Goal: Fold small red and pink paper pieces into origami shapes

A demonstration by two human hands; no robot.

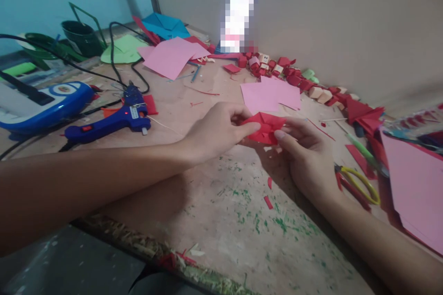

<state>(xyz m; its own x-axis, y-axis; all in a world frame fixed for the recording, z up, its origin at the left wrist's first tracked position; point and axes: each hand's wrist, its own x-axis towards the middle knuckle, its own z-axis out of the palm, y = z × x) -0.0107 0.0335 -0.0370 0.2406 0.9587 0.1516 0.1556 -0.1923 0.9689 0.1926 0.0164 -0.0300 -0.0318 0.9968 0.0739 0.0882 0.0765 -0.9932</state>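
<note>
A piece of folded red paper (266,129) is held between both hands above the middle of the table. My left hand (221,129) pinches its left side, thumb on top and fingers behind. On the opposite side, my right hand (306,150) grips the right edge, the thumb at the near corner. Creases and raised flaps show on the paper's upper face. Just beyond it lie pink paper squares (259,97). Yellow-and-red handled pliers or scissors (362,186) rest beside my right wrist, their working end hidden.
A blue glue gun (114,122) with a black cord lies left, near a blue-and-white device (62,106). Small red and wooden cubes (294,76) line the wall below a lit, blurred phone screen (238,16). Pink sheets (415,184) lie right; the table edge (138,251) runs in front.
</note>
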